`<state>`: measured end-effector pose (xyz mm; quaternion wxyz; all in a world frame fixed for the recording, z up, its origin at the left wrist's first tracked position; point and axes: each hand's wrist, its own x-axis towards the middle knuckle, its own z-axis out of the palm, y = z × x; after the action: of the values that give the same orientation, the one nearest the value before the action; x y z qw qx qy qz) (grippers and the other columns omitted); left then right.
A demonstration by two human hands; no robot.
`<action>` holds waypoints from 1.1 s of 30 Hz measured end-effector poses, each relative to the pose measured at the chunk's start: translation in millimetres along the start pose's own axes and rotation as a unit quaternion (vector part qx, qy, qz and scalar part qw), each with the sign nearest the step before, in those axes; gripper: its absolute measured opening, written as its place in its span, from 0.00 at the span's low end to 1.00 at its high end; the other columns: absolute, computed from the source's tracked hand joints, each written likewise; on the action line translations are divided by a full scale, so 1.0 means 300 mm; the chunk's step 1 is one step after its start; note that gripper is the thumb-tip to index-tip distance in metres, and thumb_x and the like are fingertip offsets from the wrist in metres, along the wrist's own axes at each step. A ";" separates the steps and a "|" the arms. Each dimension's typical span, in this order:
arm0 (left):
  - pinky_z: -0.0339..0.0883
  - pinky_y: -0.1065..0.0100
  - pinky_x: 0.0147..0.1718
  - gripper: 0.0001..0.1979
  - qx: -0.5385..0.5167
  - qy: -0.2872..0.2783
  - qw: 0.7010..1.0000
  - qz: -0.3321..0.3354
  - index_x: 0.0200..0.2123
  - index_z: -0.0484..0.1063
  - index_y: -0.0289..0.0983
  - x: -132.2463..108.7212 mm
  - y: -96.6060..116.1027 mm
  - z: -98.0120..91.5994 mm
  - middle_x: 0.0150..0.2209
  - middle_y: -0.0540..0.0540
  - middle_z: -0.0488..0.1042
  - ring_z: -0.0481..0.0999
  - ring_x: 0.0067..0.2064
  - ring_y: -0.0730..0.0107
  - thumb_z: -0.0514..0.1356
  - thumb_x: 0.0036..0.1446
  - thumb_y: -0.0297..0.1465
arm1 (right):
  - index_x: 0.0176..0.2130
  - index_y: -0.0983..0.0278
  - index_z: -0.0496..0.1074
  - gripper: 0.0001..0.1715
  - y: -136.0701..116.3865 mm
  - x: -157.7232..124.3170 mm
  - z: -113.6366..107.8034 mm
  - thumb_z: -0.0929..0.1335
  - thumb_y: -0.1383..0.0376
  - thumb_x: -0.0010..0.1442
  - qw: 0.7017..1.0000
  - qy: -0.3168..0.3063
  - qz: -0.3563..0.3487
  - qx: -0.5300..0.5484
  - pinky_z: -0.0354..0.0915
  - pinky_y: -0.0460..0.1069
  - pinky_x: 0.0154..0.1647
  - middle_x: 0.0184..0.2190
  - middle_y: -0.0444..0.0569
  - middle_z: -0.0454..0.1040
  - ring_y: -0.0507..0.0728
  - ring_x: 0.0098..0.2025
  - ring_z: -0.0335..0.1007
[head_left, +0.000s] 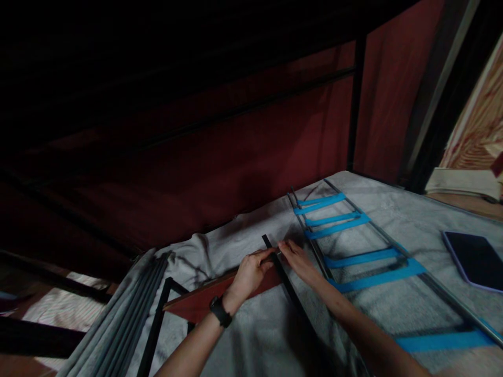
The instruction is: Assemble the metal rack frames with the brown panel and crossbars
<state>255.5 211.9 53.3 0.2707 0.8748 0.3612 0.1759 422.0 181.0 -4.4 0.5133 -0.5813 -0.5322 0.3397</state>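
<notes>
Black bar (290, 287) runs between your hands, near its far end. Your left hand (250, 271) sits just left of it, fingertips bent in; your right hand (297, 261) is just right, fingers reaching toward it. Can't tell whether either grips it. Red board (200, 301) is partly behind your left hand and wrist.

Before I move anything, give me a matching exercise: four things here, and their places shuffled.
1. Watch
2. Blue straps
3. Dark-screened device
4. Reddish board

A. Flat on the grey cloth, far right of the picture
B. Partly hidden behind the left hand and forearm
C. Around the left wrist
D. Spanning the thin rods

Pairs: 1-C, 2-D, 3-A, 4-B.
</notes>
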 end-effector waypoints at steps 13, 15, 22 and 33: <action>0.68 0.65 0.51 0.21 -0.016 0.014 1.000 0.007 0.54 0.72 0.43 -0.006 -0.012 0.005 0.50 0.49 0.77 0.77 0.50 0.63 0.58 0.57 0.28 | 0.25 0.60 0.64 0.25 0.023 -0.032 -0.014 0.57 0.47 0.63 0.998 -0.039 -0.015 -0.042 0.55 0.46 0.30 0.22 0.41 0.65 0.53 0.27 0.64; 0.69 0.64 0.51 0.20 -0.020 0.012 1.000 0.016 0.53 0.73 0.44 -0.006 -0.012 0.004 0.49 0.49 0.78 0.77 0.50 0.63 0.57 0.58 0.28 | 0.30 0.59 0.65 0.23 0.026 -0.030 -0.011 0.56 0.47 0.63 0.999 -0.036 -0.005 -0.006 0.58 0.46 0.30 0.23 0.41 0.66 0.53 0.28 0.65; 0.68 0.62 0.52 0.23 -0.008 0.018 1.000 0.006 0.57 0.69 0.42 -0.005 -0.023 0.004 0.51 0.48 0.77 0.76 0.51 0.61 0.58 0.57 0.28 | 0.32 0.60 0.68 0.23 0.019 -0.017 -0.017 0.55 0.51 0.65 0.987 -0.035 -0.094 -0.129 0.60 0.48 0.38 0.29 0.46 0.70 0.55 0.35 0.68; 0.67 0.62 0.53 0.24 -0.014 0.014 1.000 0.015 0.58 0.68 0.44 -0.001 -0.035 0.010 0.53 0.48 0.76 0.76 0.52 0.62 0.58 0.57 0.28 | 0.34 0.62 0.69 0.26 0.026 -0.007 0.004 0.57 0.46 0.62 0.999 -0.017 -0.024 0.027 0.63 0.48 0.35 0.30 0.46 0.72 0.55 0.34 0.69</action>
<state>251.0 216.8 44.5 0.2751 0.8738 0.3491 0.1971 422.6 180.0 -12.5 0.5275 -0.5484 -0.5457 0.3510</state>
